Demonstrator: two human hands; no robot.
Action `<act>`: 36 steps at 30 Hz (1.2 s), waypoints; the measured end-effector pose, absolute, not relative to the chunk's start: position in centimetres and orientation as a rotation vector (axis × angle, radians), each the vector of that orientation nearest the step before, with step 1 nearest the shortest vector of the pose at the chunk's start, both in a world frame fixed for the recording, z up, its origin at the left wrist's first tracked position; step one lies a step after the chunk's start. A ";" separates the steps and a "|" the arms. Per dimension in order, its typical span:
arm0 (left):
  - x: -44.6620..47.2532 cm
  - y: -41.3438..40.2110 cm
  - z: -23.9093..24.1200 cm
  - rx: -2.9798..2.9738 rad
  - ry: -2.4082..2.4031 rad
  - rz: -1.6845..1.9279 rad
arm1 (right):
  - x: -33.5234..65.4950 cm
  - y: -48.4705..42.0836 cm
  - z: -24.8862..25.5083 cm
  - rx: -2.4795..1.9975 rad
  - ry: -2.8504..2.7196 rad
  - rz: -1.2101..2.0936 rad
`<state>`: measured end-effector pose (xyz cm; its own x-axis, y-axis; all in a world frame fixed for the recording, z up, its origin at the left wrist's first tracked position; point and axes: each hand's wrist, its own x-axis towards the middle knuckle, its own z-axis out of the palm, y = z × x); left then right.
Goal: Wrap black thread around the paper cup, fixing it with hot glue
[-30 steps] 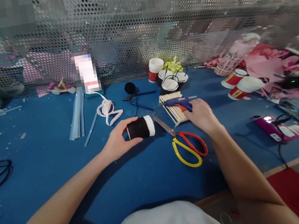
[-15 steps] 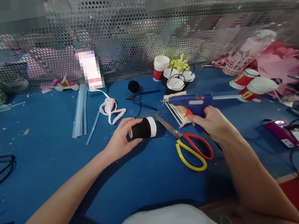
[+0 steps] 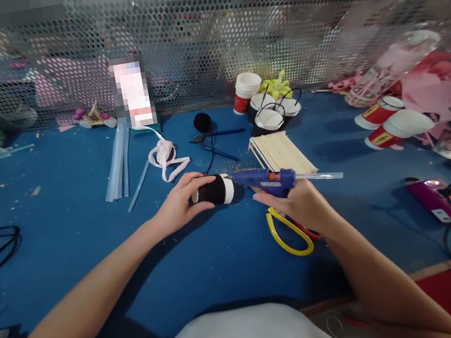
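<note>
The cup is lying on its side on the table, just on our side of the pliers. Our left hand is pinching its left end, thumb and fingers pressing on opposite sides. Black wrap is covering most of the cup, so we are judging that stretch done; the white band at its right end is showing no wrap, so that end is looking unfinished to us.

Our right hand is closing around the handle of the glue gun, to the right of the pliers and nearer to us. Its nozzle is pointing at the white band; we are not able to tell whether it is touching, or whether any glue is lying there. Our trigger finger is not showing clearly.

Just right of the pliers, three black cups are standing with loops on them, looking further along than ours. Far to the right of the pliers, red cups are lying without black wrap, apparently not begun. The scissors are lying right of the pliers, nearer to us, with our right hand hiding their blades.
</note>
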<state>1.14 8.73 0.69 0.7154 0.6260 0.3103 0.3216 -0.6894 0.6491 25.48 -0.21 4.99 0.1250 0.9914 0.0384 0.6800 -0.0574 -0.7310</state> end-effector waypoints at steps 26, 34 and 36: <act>1.0 8.7 1.0 2.371 0.637 0.662 | 25.6 -0.3 5.2 -1.777 -1.691 0.639; 1.1 8.8 1.0 2.373 0.619 0.675 | 25.5 -0.2 5.0 -1.775 -1.708 0.513; 1.0 8.8 1.1 2.369 0.628 0.668 | 25.6 -0.5 5.2 -1.776 -1.733 0.531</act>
<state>1.04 8.76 1.08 0.7623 0.5696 0.3072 0.2720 -0.7127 0.6466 25.63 -0.51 5.20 0.0698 0.9902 0.1208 0.7524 0.0273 -0.6581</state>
